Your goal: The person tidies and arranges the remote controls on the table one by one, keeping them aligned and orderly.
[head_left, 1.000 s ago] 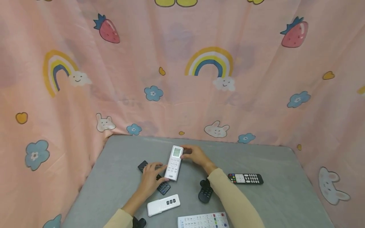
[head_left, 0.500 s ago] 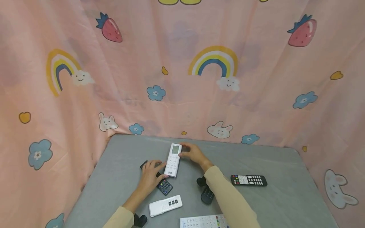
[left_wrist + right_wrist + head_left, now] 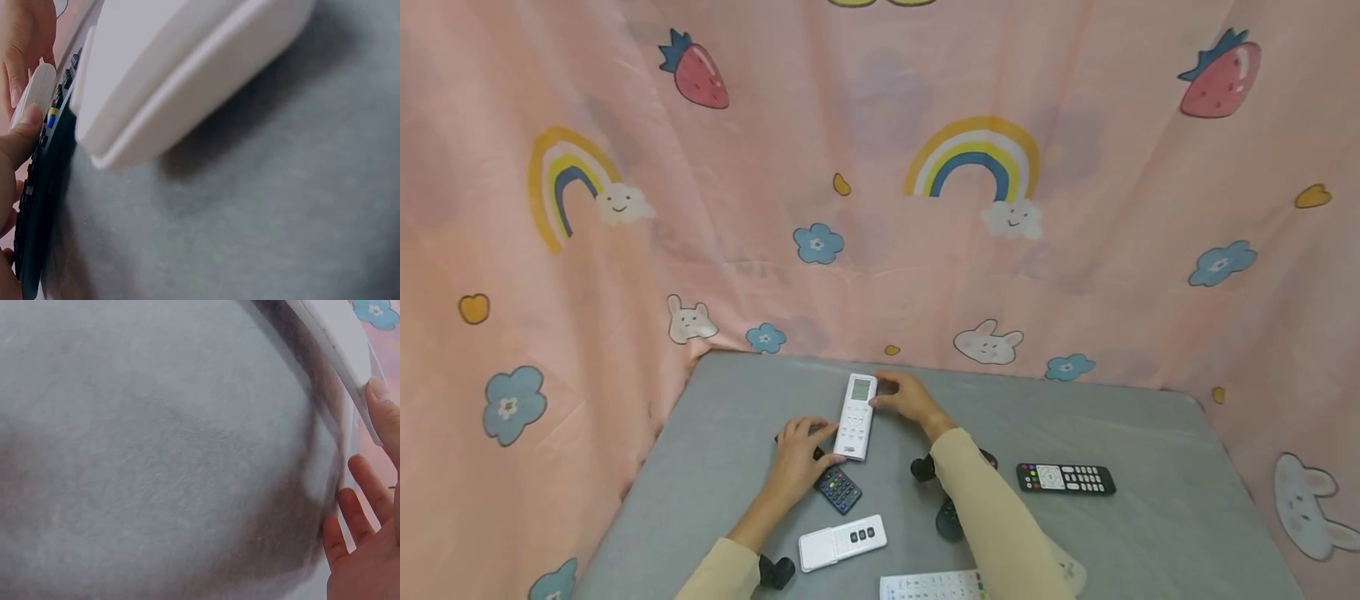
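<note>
A white remote control with a small screen (image 3: 854, 421) stands between my hands toward the back of the table. My left hand (image 3: 794, 460) holds its lower left corner with thumb and forefinger. At the upper right edge my right hand (image 3: 912, 402) grips it by thumb and forefinger. The right wrist view has the thumb (image 3: 382, 412) on the remote's edge, the other fingers spread near the cloth. Under my left hand lies a black remote control (image 3: 838, 489), partly covered. Close to the left wrist camera looms a white sliding-cover remote control (image 3: 187, 69).
Nearer me lies a white many-buttoned remote control (image 3: 928, 586). A black remote control (image 3: 1066, 478) lies to the right. My right sleeve partly hides another dark remote control (image 3: 950, 521) and a white item (image 3: 1067, 567). A pink patterned curtain (image 3: 880, 283) hangs behind the grey table (image 3: 1157, 525).
The view has turned slightly left, so the scene sits further right. Both hands stay on the white screen remote control, which has shifted slightly toward the back. More of a dark remote is behind my right sleeve.
</note>
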The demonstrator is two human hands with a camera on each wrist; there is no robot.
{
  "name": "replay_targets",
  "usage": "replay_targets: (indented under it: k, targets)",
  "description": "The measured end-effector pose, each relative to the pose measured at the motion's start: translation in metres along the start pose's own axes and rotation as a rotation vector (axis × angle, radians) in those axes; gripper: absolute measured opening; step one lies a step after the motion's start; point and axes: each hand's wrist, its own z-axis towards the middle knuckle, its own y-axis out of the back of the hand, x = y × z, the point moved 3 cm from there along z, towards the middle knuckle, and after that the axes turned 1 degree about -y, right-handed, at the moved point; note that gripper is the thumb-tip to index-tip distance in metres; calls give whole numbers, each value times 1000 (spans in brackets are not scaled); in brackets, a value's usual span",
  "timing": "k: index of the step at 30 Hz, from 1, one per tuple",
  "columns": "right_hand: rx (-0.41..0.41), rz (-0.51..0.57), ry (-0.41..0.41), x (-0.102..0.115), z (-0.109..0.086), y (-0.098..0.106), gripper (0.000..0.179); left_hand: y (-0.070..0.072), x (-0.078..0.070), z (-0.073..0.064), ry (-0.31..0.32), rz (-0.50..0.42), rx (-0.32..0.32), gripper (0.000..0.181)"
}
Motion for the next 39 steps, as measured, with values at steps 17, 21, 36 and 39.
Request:
replay_targets:
  k: [17, 21, 36, 39]
  targets:
    - [-10, -183, -40, -2, 14, -3, 56, -5, 4, 12, 44, 13, 12, 55]
    - [-9, -220, -48, 2, 13, -4, 56, -5, 4, 13, 58, 35, 29, 56]
    - [-25, -356, -68, 2, 19, -13, 52, -2, 2, 16, 40, 67, 59, 56]
    - [-23, -362, -73, 3, 19, -14, 53, -2, 2, 17, 42, 69, 61, 56]
